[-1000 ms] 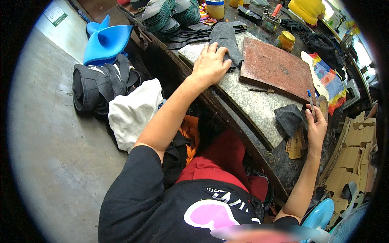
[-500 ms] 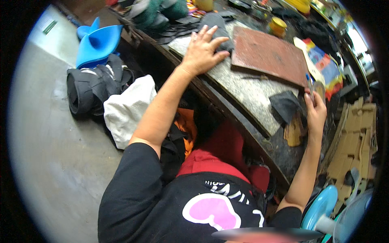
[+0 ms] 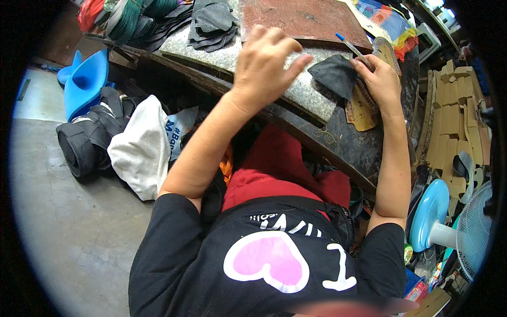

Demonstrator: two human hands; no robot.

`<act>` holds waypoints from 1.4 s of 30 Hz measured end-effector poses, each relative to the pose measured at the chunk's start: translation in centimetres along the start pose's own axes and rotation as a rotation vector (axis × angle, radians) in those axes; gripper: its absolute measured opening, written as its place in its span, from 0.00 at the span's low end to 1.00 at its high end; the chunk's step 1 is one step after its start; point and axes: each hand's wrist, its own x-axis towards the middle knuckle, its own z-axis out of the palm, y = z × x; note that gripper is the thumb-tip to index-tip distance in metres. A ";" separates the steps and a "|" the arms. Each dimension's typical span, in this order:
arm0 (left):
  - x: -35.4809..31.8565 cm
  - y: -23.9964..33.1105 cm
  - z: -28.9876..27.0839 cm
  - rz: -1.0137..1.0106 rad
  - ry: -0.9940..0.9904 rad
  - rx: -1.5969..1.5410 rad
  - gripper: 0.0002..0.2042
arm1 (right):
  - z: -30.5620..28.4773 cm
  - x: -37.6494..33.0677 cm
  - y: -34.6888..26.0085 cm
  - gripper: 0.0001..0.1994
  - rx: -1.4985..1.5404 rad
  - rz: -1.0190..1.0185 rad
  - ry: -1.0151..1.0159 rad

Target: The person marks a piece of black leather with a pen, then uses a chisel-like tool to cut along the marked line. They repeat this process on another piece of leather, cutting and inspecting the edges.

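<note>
My left hand (image 3: 266,66) hovers over the near edge of a speckled stone slab (image 3: 177,47), fingers apart and holding nothing. Left of it on the slab lies a stack of black textured pieces (image 3: 211,26), like leather. In my right hand (image 3: 379,82) is a pen (image 3: 348,45) with a blue end pointing up and left. Just beside that hand, a loose black piece (image 3: 330,76) rests on the slab's right part. A worn yellow-brown flat piece (image 3: 360,113) lies partly under the right hand, and a similar brown one (image 3: 387,50) sits beyond it.
A reddish-brown board (image 3: 306,18) lies on the slab's far side. Spools of dark green thread (image 3: 124,21) stand at the table's far left. On the floor side are a blue plastic chair (image 3: 87,79) and white cloth (image 3: 140,148). A fan (image 3: 472,232) and cardboard (image 3: 457,121) are at right.
My left hand has lifted off the stack of black pieces and come back toward me. The right hand keeps the pen and is now by the loose black piece. The view has shifted.
</note>
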 end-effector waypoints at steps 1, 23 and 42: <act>0.1 1.1 0.6 -0.038 0.003 -0.005 0.15 | 0.0 -0.3 -0.5 0.24 -0.054 -0.004 -0.002; -1.1 2.6 2.5 -0.146 -0.056 -0.174 0.13 | 1.8 0.4 0.5 0.15 0.574 -0.034 -0.152; 0.2 3.5 2.5 -0.767 -0.105 -1.634 0.27 | 0.6 -1.0 -2.1 0.27 1.246 -0.003 -0.141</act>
